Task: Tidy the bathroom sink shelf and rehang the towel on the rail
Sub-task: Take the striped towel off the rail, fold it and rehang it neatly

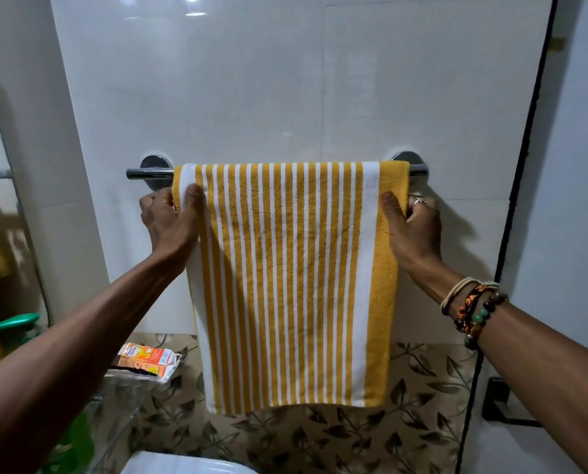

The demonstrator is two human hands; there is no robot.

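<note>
White tiled wall [285, 80]: towel [296, 268] is draped over rail [142, 173], hanging fairly square. Our left hand [172, 220] and right hand [415, 227] pinch its side edges just below the rail, thumbs in front. Rehang looks nearly done; shelf tidying we can't judge.

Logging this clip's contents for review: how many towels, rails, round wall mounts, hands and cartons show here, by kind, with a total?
Striped towel: 1
Chrome rail: 1
Wall mounts, one at the left and one at the right: 2
Hands, left hand and right hand, each pinching a towel edge: 2
Orange carton: 1
Total: 7
</note>
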